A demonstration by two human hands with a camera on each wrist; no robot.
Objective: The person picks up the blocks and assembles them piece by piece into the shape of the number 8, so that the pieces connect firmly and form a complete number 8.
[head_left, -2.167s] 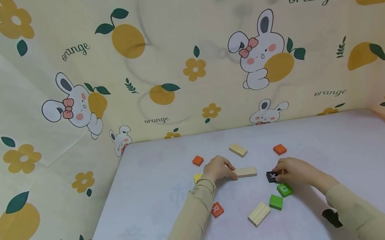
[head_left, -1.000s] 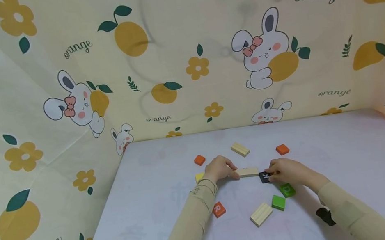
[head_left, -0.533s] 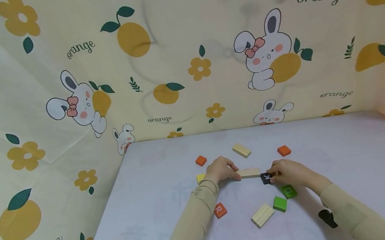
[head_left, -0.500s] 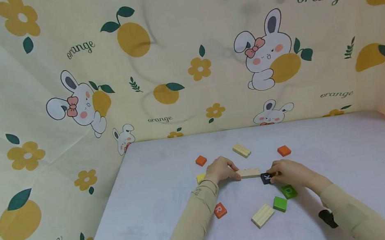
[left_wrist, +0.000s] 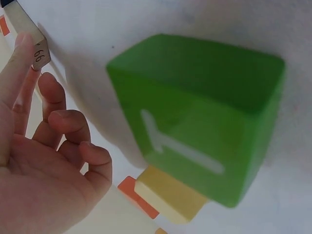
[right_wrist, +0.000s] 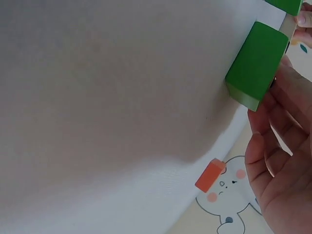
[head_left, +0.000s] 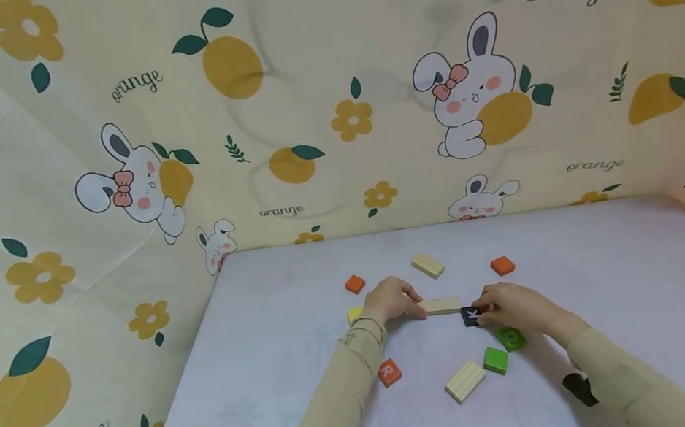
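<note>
Now the black tile (head_left: 469, 317) has reached the plank (head_left: 441, 306) — right grip (head_left: 512, 303) pinching tile, left grip (head_left: 390, 299) pinching plank

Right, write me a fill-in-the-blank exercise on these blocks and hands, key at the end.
The right hand pinches a black block bearing the letter ____.
The left hand holds one end of a long block made of ____.
The red-orange block beside the left sleeve bears the letter ____.
In the head view, the green blocks number ____.
Missing words: K; wood; R; two.
</note>
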